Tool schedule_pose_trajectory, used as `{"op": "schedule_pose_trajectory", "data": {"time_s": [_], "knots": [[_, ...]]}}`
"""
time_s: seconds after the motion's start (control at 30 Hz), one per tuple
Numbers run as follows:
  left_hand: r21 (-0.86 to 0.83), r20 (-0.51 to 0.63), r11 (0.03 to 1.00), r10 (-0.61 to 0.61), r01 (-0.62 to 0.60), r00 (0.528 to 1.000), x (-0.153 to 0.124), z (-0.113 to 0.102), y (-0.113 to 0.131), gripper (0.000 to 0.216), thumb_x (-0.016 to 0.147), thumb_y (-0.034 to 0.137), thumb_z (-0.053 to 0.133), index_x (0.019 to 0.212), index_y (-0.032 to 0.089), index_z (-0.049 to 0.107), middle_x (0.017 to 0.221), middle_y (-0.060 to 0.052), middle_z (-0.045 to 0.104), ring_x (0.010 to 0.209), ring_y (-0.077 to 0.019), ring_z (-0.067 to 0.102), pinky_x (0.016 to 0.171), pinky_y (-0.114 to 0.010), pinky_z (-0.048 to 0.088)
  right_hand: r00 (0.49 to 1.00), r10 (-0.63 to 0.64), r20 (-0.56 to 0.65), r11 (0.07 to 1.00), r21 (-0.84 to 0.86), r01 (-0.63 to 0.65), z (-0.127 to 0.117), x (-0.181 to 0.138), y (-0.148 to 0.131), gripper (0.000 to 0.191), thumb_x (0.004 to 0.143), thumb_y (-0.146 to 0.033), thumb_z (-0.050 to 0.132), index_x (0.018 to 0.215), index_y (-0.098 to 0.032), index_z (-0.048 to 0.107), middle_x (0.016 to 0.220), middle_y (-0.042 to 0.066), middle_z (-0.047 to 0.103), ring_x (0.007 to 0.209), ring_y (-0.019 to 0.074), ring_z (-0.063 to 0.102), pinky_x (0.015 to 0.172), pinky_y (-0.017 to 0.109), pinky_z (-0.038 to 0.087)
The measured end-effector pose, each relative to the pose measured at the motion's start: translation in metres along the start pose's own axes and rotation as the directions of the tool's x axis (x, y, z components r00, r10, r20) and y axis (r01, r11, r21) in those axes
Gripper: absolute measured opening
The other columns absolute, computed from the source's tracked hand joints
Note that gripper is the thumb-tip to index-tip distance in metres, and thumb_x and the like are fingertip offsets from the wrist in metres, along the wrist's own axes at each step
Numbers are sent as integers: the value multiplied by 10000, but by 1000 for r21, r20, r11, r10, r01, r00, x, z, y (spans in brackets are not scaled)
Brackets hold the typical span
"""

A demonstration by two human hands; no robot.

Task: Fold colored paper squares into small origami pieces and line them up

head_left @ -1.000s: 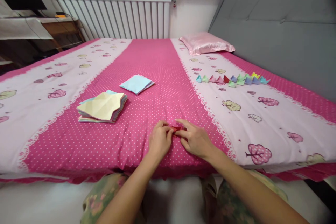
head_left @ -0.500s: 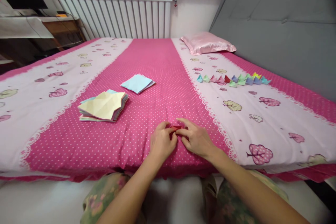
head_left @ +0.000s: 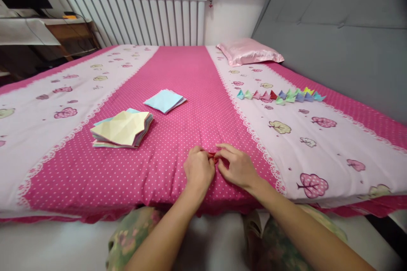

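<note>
Between my hands, near the front edge of the bed, is a small piece of folded red paper (head_left: pixel 212 155), mostly covered by fingers. My left hand (head_left: pixel 199 167) is closed on its left side, thumb and fingers pinched together. From the right, my right hand (head_left: pixel 237 164) pinches the paper between thumb and forefinger, with another finger raised off it. Away to the left lie a stack of creased paper sheets (head_left: pixel 122 127), pale yellow on top, and a smaller stack of light blue square paper (head_left: pixel 165 100).
Several small folded paper pieces (head_left: pixel 290 96) in many colours stand in a row at the right. A pink pillow (head_left: pixel 249 51) lies at the back beside the grey headboard (head_left: pixel 327 42). A white radiator (head_left: pixel 136 19) lines the wall.
My left hand has turned over the red paper and its fingers have drawn in, so less of the paper shows. My right hand stays on it. The view has shifted slightly.
</note>
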State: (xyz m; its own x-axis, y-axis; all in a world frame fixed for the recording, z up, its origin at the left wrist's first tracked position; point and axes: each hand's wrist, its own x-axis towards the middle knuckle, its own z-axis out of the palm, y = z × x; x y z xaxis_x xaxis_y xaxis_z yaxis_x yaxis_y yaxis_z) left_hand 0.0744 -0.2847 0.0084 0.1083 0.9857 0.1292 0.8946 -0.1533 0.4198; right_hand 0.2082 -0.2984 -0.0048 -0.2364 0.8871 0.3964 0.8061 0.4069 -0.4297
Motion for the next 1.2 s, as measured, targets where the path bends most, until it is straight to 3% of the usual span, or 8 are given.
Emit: {"op": "schedule_pose_trajectory", "data": {"time_s": [0.2,0.43,0.6,0.93,1.2], "knots": [[-48,11,999,4,-4,1000,0,-1,2,205,750,159,494,752,160,698,844,-101,623,843,-214,565,739,-317,442,995,102,-17,995,17,-102,4,7,2,175,804,-259,515,800,-198,679,1014,65,654,920,193,611,809,338,494],[-84,26,996,11,-9,1000,-1,-3,0,245,749,117,460,754,159,701,851,-95,628,845,-206,574,749,-315,450,990,97,100,994,41,-102,5,20,-2,211,733,-176,586,879,-270,706,1043,12,656,902,182,620,803,333,497],[-123,42,992,22,-16,999,-1,-2,-3,253,740,80,456,765,149,698,867,-96,633,872,-200,576,794,-318,445,984,94,151,995,17,-98,6,26,-4,172,732,-166,609,770,-293,719,928,-16,698,827,174,641,764,325,506],[-172,-42,984,44,-50,998,-3,-2,-15,174,743,110,501,737,147,670,792,-60,617,710,-147,572,690,-267,444,979,47,197,987,139,-76,1,28,1,177,719,-166,612,814,-269,720,836,-18,719,724,153,649,701,275,512],[-161,-3,980,121,-120,993,-4,-7,-18,256,787,92,443,802,132,696,889,-81,651,780,-163,594,747,-271,444,970,170,172,972,135,-194,0,27,5,184,703,-144,559,787,-213,707,702,4,714,584,152,645,610,260,520]]}}
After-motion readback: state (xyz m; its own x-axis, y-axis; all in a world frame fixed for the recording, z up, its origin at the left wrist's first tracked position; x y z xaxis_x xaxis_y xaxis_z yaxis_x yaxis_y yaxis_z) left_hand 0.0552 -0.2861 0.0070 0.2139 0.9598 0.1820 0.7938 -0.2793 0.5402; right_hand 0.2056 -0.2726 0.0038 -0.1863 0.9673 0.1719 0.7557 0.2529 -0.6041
